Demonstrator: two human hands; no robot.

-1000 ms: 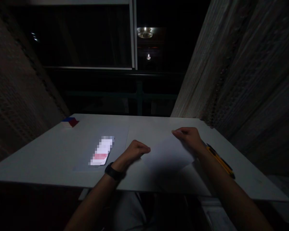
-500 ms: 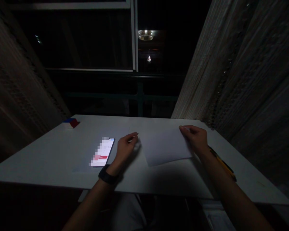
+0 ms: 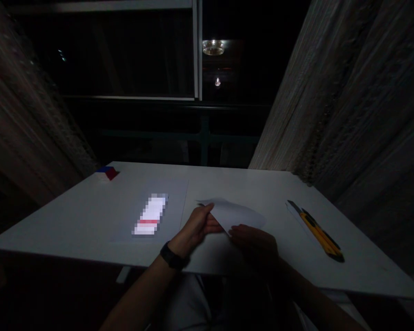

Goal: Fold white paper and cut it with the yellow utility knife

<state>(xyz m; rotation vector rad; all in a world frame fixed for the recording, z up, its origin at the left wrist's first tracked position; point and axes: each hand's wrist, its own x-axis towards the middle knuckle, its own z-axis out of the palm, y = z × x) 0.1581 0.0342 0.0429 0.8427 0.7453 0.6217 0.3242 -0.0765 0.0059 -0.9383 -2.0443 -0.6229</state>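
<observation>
A white sheet of paper (image 3: 239, 214) is lifted slightly off the white table (image 3: 89, 220), near its front edge. My left hand (image 3: 195, 227), with a dark watch on the wrist, pinches the paper's left edge. My right hand (image 3: 253, 241) grips the paper's near edge from below, its fingers curled in shadow. Both hands sit close together just before my body.
A lit phone (image 3: 151, 214) lies left of my hands. A yellow and black utility knife (image 3: 319, 232) lies at the right side of the table. A small red and blue block (image 3: 106, 172) rests at the far left corner. Curtains hang on both sides of a dark window.
The paper lay flat farther out with a hand at each side; now both hands have drawn in toward me and hold it raised at its near edge.
</observation>
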